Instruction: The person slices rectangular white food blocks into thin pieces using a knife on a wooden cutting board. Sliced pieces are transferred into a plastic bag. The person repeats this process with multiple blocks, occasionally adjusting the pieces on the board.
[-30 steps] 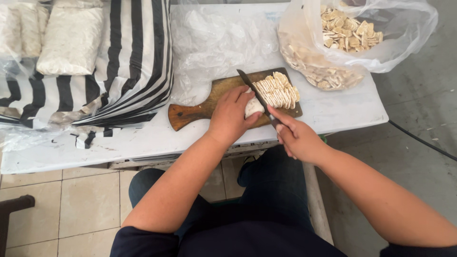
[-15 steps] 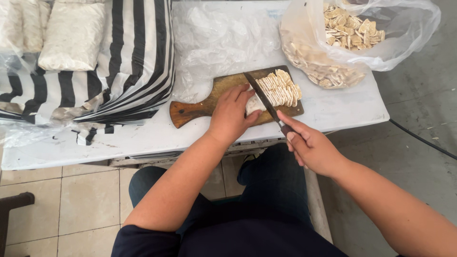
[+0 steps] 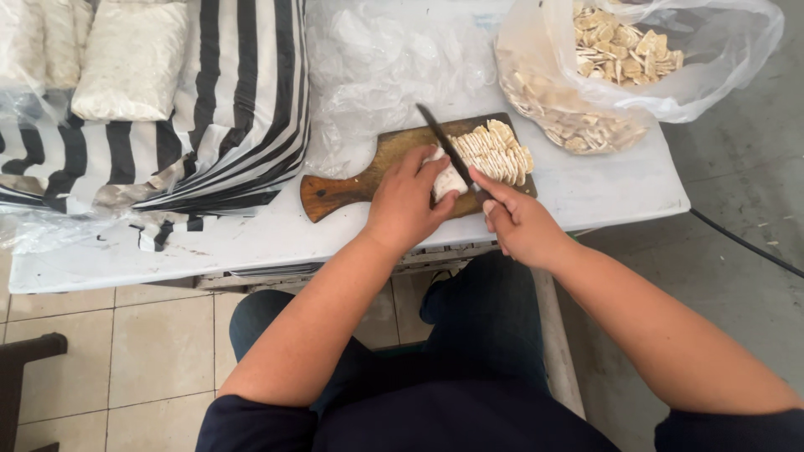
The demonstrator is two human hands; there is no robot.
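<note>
Pressing my left hand (image 3: 408, 203) down on a pale white block of food (image 3: 447, 180), I have my fingers (image 3: 435, 173) curled over it, holding it against the brown wooden cutting board with a handle (image 3: 352, 180). My right hand (image 3: 521, 224) sits at about four o'clock from the block, fingers wrapped tight around the handle of a dark-bladed kitchen knife (image 3: 448, 152). The blade runs up toward eleven o'clock across the board, its edge lying just beside the block on its right side; I cannot tell whether it is touching.

At about two o'clock from the block, a row of thin pale slices (image 3: 496, 152) lies overlapping on the board, touching the far side of the blade. The board rests on the white counter (image 3: 603, 188), handle pointing toward nine o'clock.

Farther off at one o'clock, a clear plastic bag full of pale cut pieces (image 3: 586, 100) slumps on the counter, well apart from my hands. At ten o'clock lies a black-and-white striped cloth (image 3: 243, 109), with clear packed bags of white pieces (image 3: 130, 59) on top of it. Between the cloth and the bag, crumpled clear plastic sheeting (image 3: 385, 59) covers the counter just beyond the board.
</note>
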